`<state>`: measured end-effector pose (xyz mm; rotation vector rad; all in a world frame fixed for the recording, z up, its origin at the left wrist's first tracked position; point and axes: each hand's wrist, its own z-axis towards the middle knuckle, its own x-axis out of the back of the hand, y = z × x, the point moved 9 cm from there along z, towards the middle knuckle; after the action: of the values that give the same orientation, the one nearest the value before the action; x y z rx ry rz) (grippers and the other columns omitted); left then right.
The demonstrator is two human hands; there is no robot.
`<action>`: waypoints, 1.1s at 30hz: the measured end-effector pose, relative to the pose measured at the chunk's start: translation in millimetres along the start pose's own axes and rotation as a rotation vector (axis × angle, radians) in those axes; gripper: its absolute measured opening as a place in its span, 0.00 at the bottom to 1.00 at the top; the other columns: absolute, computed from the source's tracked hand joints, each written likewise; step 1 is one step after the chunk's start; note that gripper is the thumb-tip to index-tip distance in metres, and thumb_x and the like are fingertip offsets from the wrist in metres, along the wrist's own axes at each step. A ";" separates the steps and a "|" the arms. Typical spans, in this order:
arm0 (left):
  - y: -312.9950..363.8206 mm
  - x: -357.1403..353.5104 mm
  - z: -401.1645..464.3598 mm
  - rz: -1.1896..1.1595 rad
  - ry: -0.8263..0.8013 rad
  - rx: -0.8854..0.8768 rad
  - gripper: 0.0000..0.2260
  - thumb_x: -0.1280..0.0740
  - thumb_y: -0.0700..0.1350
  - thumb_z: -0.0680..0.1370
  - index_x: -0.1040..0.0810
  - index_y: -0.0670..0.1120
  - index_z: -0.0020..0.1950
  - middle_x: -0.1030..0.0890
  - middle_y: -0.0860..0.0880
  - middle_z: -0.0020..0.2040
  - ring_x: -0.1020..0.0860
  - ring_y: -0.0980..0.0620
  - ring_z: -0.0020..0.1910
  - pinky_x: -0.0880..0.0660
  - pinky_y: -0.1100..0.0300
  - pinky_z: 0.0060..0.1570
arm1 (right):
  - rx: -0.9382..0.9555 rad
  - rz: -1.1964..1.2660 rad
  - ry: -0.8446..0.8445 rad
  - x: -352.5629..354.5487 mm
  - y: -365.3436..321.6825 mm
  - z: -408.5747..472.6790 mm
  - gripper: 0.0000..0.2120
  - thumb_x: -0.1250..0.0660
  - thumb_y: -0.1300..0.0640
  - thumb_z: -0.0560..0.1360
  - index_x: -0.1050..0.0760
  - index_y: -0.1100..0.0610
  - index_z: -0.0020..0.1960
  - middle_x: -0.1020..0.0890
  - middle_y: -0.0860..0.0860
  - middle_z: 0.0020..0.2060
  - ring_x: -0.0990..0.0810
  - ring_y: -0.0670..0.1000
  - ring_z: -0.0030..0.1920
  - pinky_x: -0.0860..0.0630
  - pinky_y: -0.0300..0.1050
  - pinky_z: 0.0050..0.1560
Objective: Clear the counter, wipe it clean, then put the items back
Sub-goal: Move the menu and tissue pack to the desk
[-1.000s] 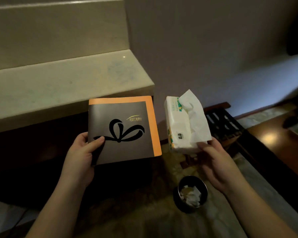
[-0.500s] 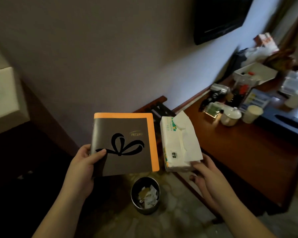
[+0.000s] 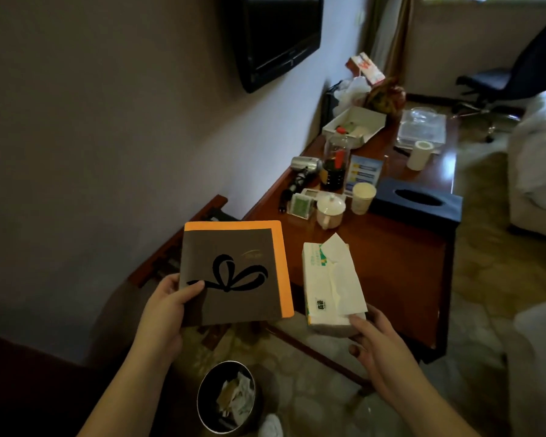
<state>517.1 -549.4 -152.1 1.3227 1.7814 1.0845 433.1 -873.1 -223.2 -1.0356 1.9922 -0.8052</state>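
Your left hand (image 3: pixel 161 313) grasps the folder (image 3: pixel 234 272) at its lower left corner, thumb pressed on the brown cover, the other fingers hidden behind it. Your right hand (image 3: pixel 382 348) cups the near end of the tissue pack (image 3: pixel 330 288), thumb on the loose sheet. Both are held above the near end of the wooden desk (image 3: pixel 391 263). The folder shows a black bow and small gold lettering too blurred to read; the pack's small label is also unreadable.
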 end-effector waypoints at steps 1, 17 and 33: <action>0.0 -8.1 8.8 0.013 -0.015 0.006 0.09 0.32 0.39 0.76 0.24 0.45 0.55 0.19 0.41 0.53 0.20 0.40 0.50 0.23 0.47 0.42 | 0.005 0.007 0.020 4.9 -0.1 6.6 0.16 0.35 0.60 0.77 0.30 0.51 0.63 0.20 0.54 0.56 0.21 0.55 0.54 0.27 0.46 0.40; -27.4 -103.5 237.8 0.337 -0.201 0.123 0.09 0.31 0.41 0.76 0.25 0.47 0.56 0.20 0.44 0.53 0.21 0.44 0.50 0.25 0.52 0.39 | -0.089 0.034 0.242 -10.1 15.9 155.1 0.19 0.35 0.58 0.78 0.33 0.48 0.66 0.22 0.53 0.57 0.23 0.53 0.56 0.27 0.46 0.46; -69.6 -132.8 347.4 0.933 -0.201 -0.028 0.19 0.31 0.48 0.77 0.28 0.44 0.67 0.22 0.45 0.58 0.22 0.46 0.54 0.24 0.54 0.45 | -0.154 -0.274 0.290 -26.4 44.5 226.9 0.25 0.35 0.55 0.78 0.39 0.54 0.72 0.25 0.46 0.56 0.22 0.47 0.53 0.23 0.40 0.44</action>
<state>825.9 -607.0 -363.1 2.2346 0.9617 1.3478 613.7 -872.1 -370.1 -1.3677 2.2112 -1.0077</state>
